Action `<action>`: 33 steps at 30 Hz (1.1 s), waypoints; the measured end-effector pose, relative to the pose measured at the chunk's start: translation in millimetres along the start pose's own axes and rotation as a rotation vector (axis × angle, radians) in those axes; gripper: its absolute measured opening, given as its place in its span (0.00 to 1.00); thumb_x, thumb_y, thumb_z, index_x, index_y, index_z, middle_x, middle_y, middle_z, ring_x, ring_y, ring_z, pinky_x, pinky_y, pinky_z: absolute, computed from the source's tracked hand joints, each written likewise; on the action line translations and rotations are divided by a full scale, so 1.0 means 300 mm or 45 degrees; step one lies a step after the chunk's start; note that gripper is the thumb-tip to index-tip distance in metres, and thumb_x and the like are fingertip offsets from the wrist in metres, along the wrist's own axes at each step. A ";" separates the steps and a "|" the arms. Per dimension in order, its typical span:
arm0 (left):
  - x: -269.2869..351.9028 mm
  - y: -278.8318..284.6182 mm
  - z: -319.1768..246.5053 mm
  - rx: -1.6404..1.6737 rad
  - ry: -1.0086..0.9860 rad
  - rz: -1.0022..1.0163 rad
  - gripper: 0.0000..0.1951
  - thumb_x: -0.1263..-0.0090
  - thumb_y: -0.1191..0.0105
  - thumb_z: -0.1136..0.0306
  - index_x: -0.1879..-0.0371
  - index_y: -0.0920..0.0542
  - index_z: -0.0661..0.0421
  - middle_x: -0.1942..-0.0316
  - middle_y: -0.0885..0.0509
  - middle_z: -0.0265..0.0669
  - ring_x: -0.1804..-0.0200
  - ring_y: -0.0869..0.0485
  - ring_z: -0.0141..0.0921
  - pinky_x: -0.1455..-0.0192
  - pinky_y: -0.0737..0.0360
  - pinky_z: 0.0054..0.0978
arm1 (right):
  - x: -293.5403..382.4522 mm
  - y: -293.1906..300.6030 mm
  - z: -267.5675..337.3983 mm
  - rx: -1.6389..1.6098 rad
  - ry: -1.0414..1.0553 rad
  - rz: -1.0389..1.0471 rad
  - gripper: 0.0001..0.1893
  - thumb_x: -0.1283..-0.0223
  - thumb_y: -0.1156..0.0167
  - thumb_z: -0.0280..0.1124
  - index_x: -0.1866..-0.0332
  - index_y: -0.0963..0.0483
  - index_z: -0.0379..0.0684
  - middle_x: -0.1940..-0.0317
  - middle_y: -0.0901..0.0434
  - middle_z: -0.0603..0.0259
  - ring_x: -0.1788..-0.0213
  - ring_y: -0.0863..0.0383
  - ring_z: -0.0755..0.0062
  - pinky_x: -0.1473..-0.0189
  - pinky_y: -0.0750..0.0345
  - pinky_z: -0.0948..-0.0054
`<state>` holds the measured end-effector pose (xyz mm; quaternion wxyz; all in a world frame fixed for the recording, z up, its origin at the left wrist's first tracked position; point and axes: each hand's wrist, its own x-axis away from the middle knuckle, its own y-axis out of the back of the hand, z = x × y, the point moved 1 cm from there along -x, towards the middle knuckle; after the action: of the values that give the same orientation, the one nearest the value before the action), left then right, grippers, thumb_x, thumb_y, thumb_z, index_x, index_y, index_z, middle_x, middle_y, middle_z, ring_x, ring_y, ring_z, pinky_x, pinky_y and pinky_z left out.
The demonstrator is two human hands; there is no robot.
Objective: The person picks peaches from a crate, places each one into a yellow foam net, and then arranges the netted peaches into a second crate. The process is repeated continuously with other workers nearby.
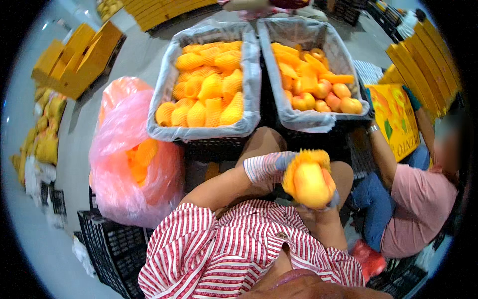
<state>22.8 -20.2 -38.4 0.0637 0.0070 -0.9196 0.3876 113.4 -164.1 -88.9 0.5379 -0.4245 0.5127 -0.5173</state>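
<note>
My left hand point(270, 166), in a striped knitted glove, grips an orange foam net sleeve point(315, 155) from the left. A round yellow-red fruit point(313, 184) sits against the sleeve, and the sleeve's frilled edge shows behind and left of it. Below and to the right, my right hand point(332, 200) is mostly hidden behind the fruit it holds; only gloved fingers show. Ahead on the left is a lined crate point(203, 132) of sleeved fruit point(211, 86). Beside it, another lined crate point(304, 121) contains bare fruit point(351, 105) and loose foam sleeves point(309, 76).
A pink plastic bag point(123, 179) of orange foam sleeves stands at my left on black crates point(115, 250). At my right, a co-worker point(418, 213) holds a yellow printed carton point(396, 117). Yellow cartons point(80, 59) are stacked farther off, and sacks point(48, 138) line the left side.
</note>
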 end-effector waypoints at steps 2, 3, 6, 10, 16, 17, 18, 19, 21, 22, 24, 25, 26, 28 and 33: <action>0.060 -0.009 0.009 -0.006 -0.064 0.006 0.18 0.37 0.44 0.60 0.52 0.23 0.60 0.54 0.19 0.40 0.51 0.21 0.28 0.47 0.24 0.27 | 0.007 0.048 -0.001 -0.227 -0.178 -0.084 0.26 0.34 0.56 0.42 0.36 0.38 0.38 0.40 0.31 0.50 0.42 0.28 0.54 0.38 0.32 0.55; 0.080 -0.020 0.008 -0.005 -0.080 0.027 0.18 0.38 0.43 0.61 0.53 0.22 0.60 0.56 0.18 0.40 0.52 0.21 0.27 0.48 0.24 0.26 | 0.003 0.056 0.011 -0.363 -0.280 -0.122 0.24 0.33 0.57 0.40 0.37 0.38 0.37 0.42 0.30 0.51 0.43 0.27 0.56 0.39 0.31 0.57; 0.121 -0.005 -0.054 -0.621 -0.247 -0.327 0.14 0.42 0.40 0.66 0.61 0.24 0.59 0.64 0.19 0.36 0.61 0.22 0.26 0.56 0.24 0.26 | -0.009 0.005 0.029 -0.124 -0.298 -0.221 0.23 0.35 0.51 0.35 0.38 0.38 0.35 0.44 0.28 0.54 0.45 0.26 0.63 0.40 0.29 0.64; 0.172 0.003 -0.054 -1.560 -0.656 -0.993 0.11 0.48 0.39 0.69 0.72 0.28 0.57 0.81 0.28 0.40 0.78 0.29 0.31 0.72 0.28 0.28 | -0.052 -0.117 0.045 1.750 0.331 -0.310 0.51 0.74 0.21 0.37 0.37 0.41 0.38 0.42 0.30 0.58 0.41 0.30 0.67 0.36 0.34 0.66; 0.279 -0.022 -0.056 -1.610 -0.462 -0.802 0.13 0.48 0.36 0.67 0.73 0.29 0.57 0.83 0.29 0.38 0.79 0.28 0.33 0.73 0.28 0.30 | -0.106 -0.116 0.007 2.070 0.693 -0.413 0.43 0.68 0.23 0.31 0.42 0.39 0.40 0.47 0.30 0.59 0.44 0.28 0.67 0.40 0.31 0.68; 0.288 -0.043 -0.067 -1.675 -0.424 -0.721 0.13 0.48 0.36 0.67 0.73 0.29 0.57 0.83 0.29 0.38 0.78 0.28 0.33 0.72 0.28 0.30 | -0.119 -0.102 0.007 2.141 0.809 -0.442 0.41 0.67 0.23 0.29 0.44 0.39 0.40 0.49 0.30 0.59 0.45 0.28 0.67 0.41 0.30 0.68; 0.286 -0.027 -0.066 -1.536 -0.365 -0.528 0.15 0.46 0.35 0.65 0.70 0.27 0.58 0.78 0.26 0.39 0.73 0.24 0.32 0.67 0.26 0.30 | -0.139 -0.156 -0.031 1.860 0.772 -0.465 0.37 0.64 0.24 0.26 0.46 0.38 0.40 0.53 0.30 0.59 0.47 0.27 0.65 0.43 0.28 0.67; 0.290 -0.045 -0.072 -1.344 -0.291 -0.481 0.18 0.45 0.35 0.63 0.62 0.27 0.59 0.68 0.22 0.38 0.64 0.21 0.31 0.57 0.24 0.27 | -0.155 -0.158 -0.044 1.910 0.828 -0.388 0.36 0.65 0.25 0.26 0.46 0.37 0.42 0.53 0.30 0.57 0.47 0.27 0.63 0.44 0.27 0.66; 0.303 -0.018 -0.082 -1.034 -0.329 -0.474 0.27 0.44 0.36 0.63 0.48 0.30 0.58 0.54 0.23 0.38 0.52 0.23 0.30 0.47 0.26 0.27 | -0.184 -0.151 -0.056 2.005 0.948 -0.237 0.36 0.65 0.25 0.25 0.46 0.36 0.45 0.51 0.30 0.54 0.48 0.26 0.58 0.45 0.26 0.64; 0.309 -0.012 -0.090 -0.963 -0.385 -0.512 0.29 0.43 0.36 0.64 0.44 0.33 0.58 0.51 0.25 0.38 0.50 0.25 0.30 0.46 0.27 0.27 | -0.201 -0.150 -0.063 2.051 1.013 -0.164 0.36 0.66 0.25 0.24 0.47 0.35 0.47 0.50 0.30 0.52 0.48 0.26 0.56 0.46 0.26 0.63; 0.321 -0.004 -0.107 -0.815 -0.499 -0.584 0.33 0.42 0.38 0.66 0.37 0.37 0.57 0.44 0.28 0.38 0.44 0.27 0.29 0.42 0.28 0.29 | -0.234 -0.197 -0.070 2.446 1.002 -0.167 0.35 0.65 0.26 0.23 0.47 0.34 0.48 0.49 0.30 0.50 0.48 0.26 0.54 0.47 0.25 0.62; 0.327 0.022 -0.105 -0.736 -0.549 -0.617 0.34 0.41 0.39 0.67 0.36 0.39 0.56 0.42 0.30 0.38 0.43 0.29 0.29 0.41 0.29 0.29 | -0.262 -0.220 -0.082 2.587 1.087 -0.060 0.34 0.65 0.26 0.22 0.47 0.34 0.48 0.49 0.30 0.48 0.48 0.25 0.53 0.46 0.25 0.62; 0.332 0.065 -0.095 -0.657 -0.599 -0.649 0.35 0.40 0.40 0.68 0.34 0.41 0.56 0.40 0.32 0.39 0.41 0.30 0.30 0.41 0.29 0.29 | -0.295 -0.243 -0.093 2.714 1.191 0.054 0.33 0.64 0.27 0.22 0.48 0.33 0.48 0.49 0.30 0.47 0.48 0.25 0.51 0.46 0.25 0.61; 0.346 0.093 -0.109 -0.496 -0.686 -0.641 0.34 0.36 0.44 0.73 0.31 0.45 0.56 0.37 0.34 0.38 0.38 0.32 0.30 0.38 0.32 0.29 | -0.335 -0.237 -0.118 2.533 1.059 0.061 0.32 0.63 0.28 0.21 0.48 0.33 0.48 0.49 0.30 0.47 0.48 0.26 0.52 0.46 0.26 0.61; 0.366 0.131 -0.149 -0.421 -0.876 -0.693 0.27 0.33 0.44 0.69 0.36 0.37 0.58 0.43 0.28 0.37 0.42 0.28 0.28 0.38 0.32 0.27 | -0.392 -0.135 -0.191 1.409 0.304 -0.310 0.31 0.60 0.31 0.17 0.48 0.34 0.49 0.50 0.33 0.51 0.47 0.27 0.56 0.44 0.26 0.62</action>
<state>-83.6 43.3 -22.0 -0.1453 0.3656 -0.9015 0.1803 58.9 -47.4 -42.0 0.5548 -0.0746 0.1704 -0.8109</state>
